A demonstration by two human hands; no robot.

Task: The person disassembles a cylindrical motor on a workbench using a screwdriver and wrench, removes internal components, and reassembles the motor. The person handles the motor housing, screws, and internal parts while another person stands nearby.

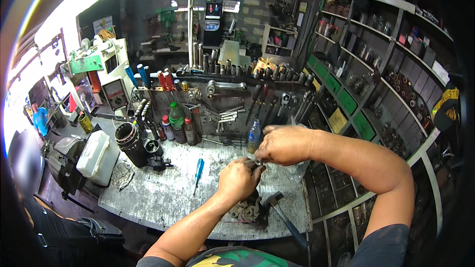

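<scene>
My left hand (239,178) is closed at the middle of the metal bench, just above a dark metal assembly (244,211) with thin wires. My right hand (282,144) is closed a little higher and to the right, its fingertips meeting the left hand's at a small dark piece that I cannot make out. Behind my right hand stands a clear plastic bottle (254,136) with a blue label. A hammer (286,217) lies right of the assembly, and a blue screwdriver (199,170) lies left of my left hand.
A black cylindrical housing (129,143), white container (94,163) and vise (67,158) occupy the left. Spray cans and bottles (176,121) line the bench's back below a tool board (222,101). Shelving (368,54) fills the right. A person in blue (39,118) is far left.
</scene>
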